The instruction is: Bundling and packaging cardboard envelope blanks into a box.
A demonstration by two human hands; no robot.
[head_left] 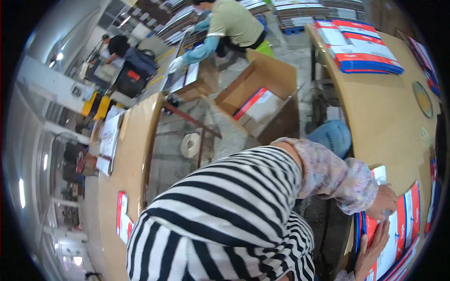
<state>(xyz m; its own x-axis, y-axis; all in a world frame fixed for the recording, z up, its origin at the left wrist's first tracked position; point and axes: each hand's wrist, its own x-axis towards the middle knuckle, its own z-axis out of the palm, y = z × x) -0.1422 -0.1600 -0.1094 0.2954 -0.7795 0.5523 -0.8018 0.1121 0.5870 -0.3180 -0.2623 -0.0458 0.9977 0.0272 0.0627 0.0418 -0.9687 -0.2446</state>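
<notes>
My left hand [385, 201], coming out of a flowered sleeve, presses on a stack of flat red, white and blue printed cartons [399, 229] at the table's near right part. Its fingers are curled and closed, with a small pale, shiny bit under them that I cannot make out. Just below it, my right hand [371, 250] lies on the same cartons with its fingers stretched out flat. More edges of the stack show under and beside both hands. My striped clothing fills the lower middle of the view.
Another stack of cartons [361, 47] lies at the table's far end, near a tape roll [423, 99]. An open cardboard box [262, 89] with cartons inside stands on the floor. Beyond it, a person in blue sleeves [234, 25] bends over. A second table [126, 164] runs along the left.
</notes>
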